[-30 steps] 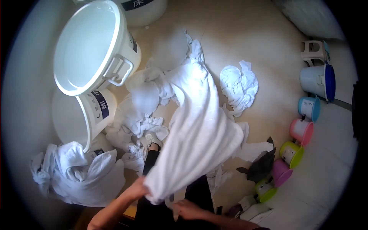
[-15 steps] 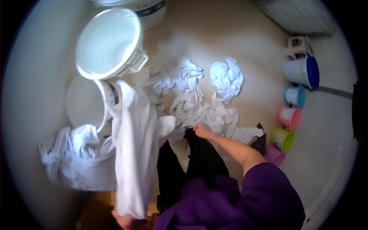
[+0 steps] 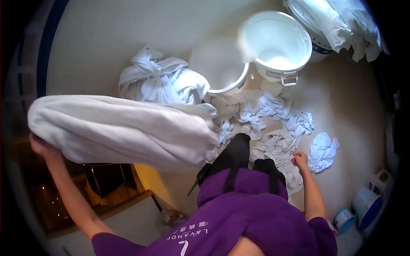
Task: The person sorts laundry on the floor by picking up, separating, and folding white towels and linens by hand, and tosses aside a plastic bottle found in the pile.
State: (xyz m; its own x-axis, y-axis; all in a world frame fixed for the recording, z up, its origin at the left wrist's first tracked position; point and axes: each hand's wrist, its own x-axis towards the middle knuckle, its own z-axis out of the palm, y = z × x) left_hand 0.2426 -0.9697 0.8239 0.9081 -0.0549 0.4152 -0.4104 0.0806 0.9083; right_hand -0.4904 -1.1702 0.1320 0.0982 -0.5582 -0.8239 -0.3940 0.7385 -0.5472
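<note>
A long white cloth, probably a towel (image 3: 124,126), stretches across the left side with its far end trailing in the air. My left hand (image 3: 42,147) is closed on its left end, the fingers partly hidden by the fabric. My right hand (image 3: 300,160) hangs over the floor with fingers curled in and nothing visible in them. Below it, crumpled white linen (image 3: 277,147) lies heaped on the floor, and a separate bundled white cloth (image 3: 323,152) is just to its right.
Two white bins, an upright bin (image 3: 277,42) and a tilted bin (image 3: 218,64), stand ahead. Beside them is a large bundle of white linen (image 3: 164,79). A wooden cabinet (image 3: 85,209) is at left. Blue-rimmed buckets (image 3: 367,207) sit at lower right.
The view has turned left. My left hand has swung the white towel outward, from hanging near my body to stretched across the left. My right hand has moved away from my trouser leg.
</note>
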